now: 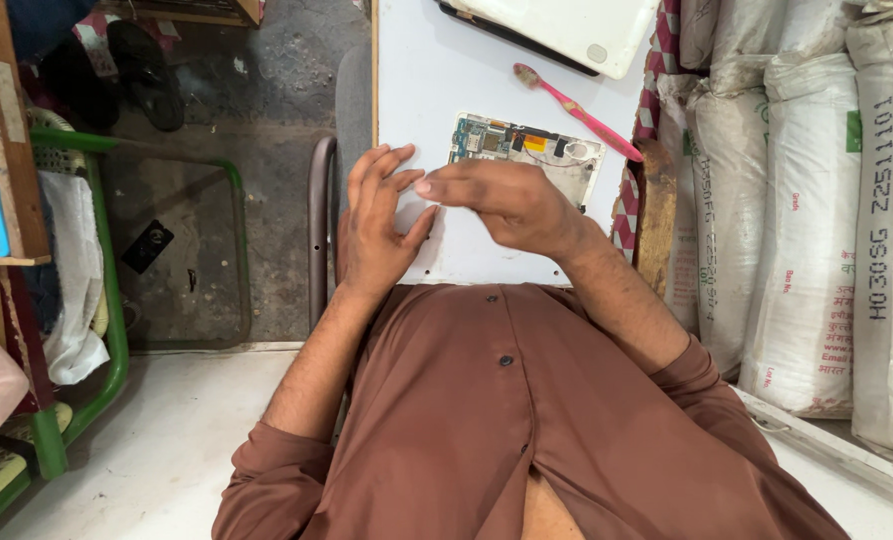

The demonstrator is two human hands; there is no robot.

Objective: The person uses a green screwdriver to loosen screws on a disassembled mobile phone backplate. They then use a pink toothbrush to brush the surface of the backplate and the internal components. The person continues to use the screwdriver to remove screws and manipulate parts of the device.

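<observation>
Left hand (pixel 374 225) lies flat, fingers spread and empty, at the near left edge of the white table (pixel 416 90); right hand (pixel 501 200) hovers loosely curled beside it, holding nothing, fingertips nearly touching the left hand's. Just beyond the right hand an opened tablet (pixel 541 155) lies with its circuit board exposed. A pink toothbrush (pixel 581 112) lies behind it, a white cover panel (pixel 566 30) at the far edge.

1. White board (pixel 496 90) lay under an opened device (pixel 528 160) showing blue-green circuitry and a yellow patch.
2. Toothbrush (pixel 578 112) was pink.
3. Shirt (pixel 526 420) was plain brown with dark buttons.
4. Sacks (pixel 796 210) were white, printed green and red.
5. Frame (pixel 111 330) was green.
</observation>
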